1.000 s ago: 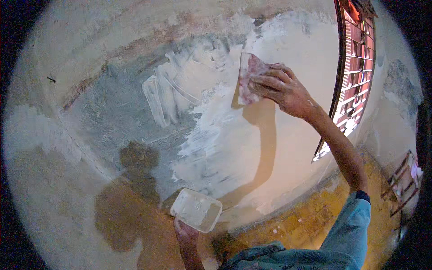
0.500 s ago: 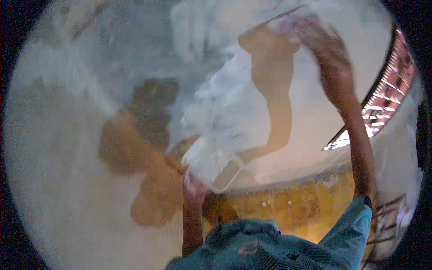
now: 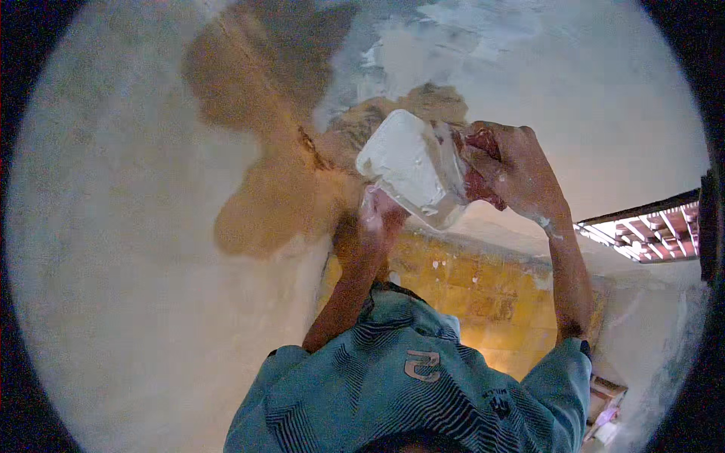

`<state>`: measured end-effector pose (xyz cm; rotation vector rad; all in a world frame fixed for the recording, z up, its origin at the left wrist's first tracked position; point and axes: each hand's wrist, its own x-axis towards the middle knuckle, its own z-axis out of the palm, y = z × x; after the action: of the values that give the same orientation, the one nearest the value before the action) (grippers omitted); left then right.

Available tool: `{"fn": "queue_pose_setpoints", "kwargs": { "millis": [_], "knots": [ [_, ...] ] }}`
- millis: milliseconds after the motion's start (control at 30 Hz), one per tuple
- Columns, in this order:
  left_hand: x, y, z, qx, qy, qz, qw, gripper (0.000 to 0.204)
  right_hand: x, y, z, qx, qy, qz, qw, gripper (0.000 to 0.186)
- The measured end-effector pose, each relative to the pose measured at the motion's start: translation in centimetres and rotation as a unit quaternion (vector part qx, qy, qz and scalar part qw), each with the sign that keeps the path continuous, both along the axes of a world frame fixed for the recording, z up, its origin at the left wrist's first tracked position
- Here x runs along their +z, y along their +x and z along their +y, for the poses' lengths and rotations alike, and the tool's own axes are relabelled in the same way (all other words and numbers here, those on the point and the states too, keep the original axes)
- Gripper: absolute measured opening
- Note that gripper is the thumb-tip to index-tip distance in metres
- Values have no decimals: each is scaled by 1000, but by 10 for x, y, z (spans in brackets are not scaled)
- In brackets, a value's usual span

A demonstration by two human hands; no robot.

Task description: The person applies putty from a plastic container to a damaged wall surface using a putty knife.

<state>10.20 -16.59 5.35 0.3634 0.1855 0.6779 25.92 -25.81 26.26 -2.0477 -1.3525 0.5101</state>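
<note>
My left hand supports a pale tub from below, its fingers partly hidden by it. Thick white paste lies in a mound at the tub's left side. At the tub's right rim is my right hand, fingers closed. It grips what looks like a plastering blade, mostly hidden behind the fingers and the tub. Above both hands spreads a wall surface with a rough white smeared patch over grey.
Shadows of my arms fall on the plain wall at left. A slatted window opening is at the right. Below it are a yellowish wall area and some small items at lower right.
My right hand has come down from the high part of the wall to the tub. The tub has moved up and right in view, and the view has shifted.
</note>
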Motion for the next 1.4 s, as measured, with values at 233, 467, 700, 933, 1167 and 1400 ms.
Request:
{"fn": "queue_pose_setpoints", "kwargs": {
  "millis": [233,467,700,933,1167,1400],
  "knots": [
    [-16,2,-4,83,222,98,966,44,-24,7,12,74,14,-106,992,13],
    [0,-2,-1,-7,129,22,991,42,-29,12,33,83,-98,-125,984,16],
    [53,-2,6,-6,-53,173,983,41,-41,29,39,132,-77,-142,978,17],
    [37,-21,25,-50,-20,175,983,39,-60,14,61,122,-120,-8,985,22],
    [11,-24,35,-96,0,92,991,38,-85,10,71,183,-94,32,978,24],
    [1,-15,41,-135,100,128,977,49,-85,11,75,203,-90,117,968,24]
  ]
}}
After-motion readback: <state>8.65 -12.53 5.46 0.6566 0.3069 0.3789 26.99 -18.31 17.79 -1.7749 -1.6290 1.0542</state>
